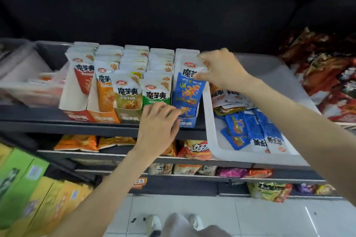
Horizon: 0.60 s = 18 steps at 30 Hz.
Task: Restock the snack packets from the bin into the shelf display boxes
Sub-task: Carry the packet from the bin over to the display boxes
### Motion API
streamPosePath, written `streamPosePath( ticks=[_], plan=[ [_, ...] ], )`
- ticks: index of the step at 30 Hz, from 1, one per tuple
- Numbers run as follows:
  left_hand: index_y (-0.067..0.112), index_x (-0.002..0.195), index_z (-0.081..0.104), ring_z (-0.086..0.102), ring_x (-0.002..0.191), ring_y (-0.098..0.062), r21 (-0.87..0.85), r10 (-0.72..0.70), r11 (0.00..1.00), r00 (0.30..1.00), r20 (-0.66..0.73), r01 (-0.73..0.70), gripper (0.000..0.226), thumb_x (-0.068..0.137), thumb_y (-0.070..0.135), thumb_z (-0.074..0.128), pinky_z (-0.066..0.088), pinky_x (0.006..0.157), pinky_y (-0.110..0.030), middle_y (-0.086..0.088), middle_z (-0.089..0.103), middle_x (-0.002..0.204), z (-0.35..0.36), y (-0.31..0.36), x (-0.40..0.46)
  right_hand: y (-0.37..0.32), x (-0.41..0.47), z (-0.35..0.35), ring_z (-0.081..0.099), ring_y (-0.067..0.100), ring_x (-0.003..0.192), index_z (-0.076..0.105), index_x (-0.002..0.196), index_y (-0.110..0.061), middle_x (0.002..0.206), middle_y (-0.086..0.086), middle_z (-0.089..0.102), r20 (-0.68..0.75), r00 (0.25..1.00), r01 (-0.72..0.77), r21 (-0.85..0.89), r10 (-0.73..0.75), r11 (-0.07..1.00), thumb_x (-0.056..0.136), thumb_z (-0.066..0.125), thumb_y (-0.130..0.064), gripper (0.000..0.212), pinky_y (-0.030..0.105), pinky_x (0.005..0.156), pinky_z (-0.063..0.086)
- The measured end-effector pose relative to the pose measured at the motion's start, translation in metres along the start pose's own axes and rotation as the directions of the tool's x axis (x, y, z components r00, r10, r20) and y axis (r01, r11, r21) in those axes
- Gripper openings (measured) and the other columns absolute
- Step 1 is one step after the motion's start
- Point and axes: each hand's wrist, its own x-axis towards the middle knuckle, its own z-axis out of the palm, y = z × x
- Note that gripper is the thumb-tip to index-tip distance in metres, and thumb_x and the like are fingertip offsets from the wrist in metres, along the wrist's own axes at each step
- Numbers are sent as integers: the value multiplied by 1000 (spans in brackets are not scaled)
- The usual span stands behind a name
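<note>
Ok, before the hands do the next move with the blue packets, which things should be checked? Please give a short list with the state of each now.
1. Right hand grips the upright blue packet at its top: ok.
2. Left hand steadies the blue display box at the front: ok.
3. Packet fully seated in the box: cannot tell.
4. Room for more packets behind: cannot tell.
5. White bin has blue packets left: ok.

The five display boxes (pixel 129 115) stand tight side by side on the top shelf (pixel 38 115), with no gap between them. The white bin (pixel 210 121) presses against the blue box (pixel 185 121) on its right. Above the packets dark open room lies free. Both hands (pixel 158 121) crowd the blue box's front.
</note>
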Motion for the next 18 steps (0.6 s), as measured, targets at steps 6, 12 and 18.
streamPosePath(
  ticks=[6, 12, 18],
  plan=[
    [18, 102, 71, 57, 89, -24, 36, 12, 999, 998, 64, -15, 24, 79, 22, 71, 31, 76, -36, 3, 68, 89, 6, 1, -2, -14, 0, 29, 57, 30, 99, 63, 107, -13, 106, 5, 59, 151, 986, 129, -379, -77, 916, 81, 64, -52, 47, 34, 66, 36],
    [19, 99, 72, 57, 85, -23, 15, 12, 1000, 998, 68, -13, 20, 80, 21, 70, 30, 74, -35, 3, 69, 85, 7, 0, 0, -19, 2, 39, 47, 28, 107, 54, 118, -9, 117, 11, 50, 114, 978, 207, -576, -172, 791, 77, 67, -57, 64, 37, 85, 40],
    [21, 106, 69, 58, 94, -20, -191, -47, 980, 997, 54, 56, 28, 89, 32, 49, 39, 79, -33, 5, 68, 98, -3, 7, 6, 7, -15, 12, 47, 18, 95, 52, 106, -15, 106, 4, 50, -254, 966, 35, -49, -46, 998, 73, 74, -42, 48, 28, 72, 39]
  ],
)
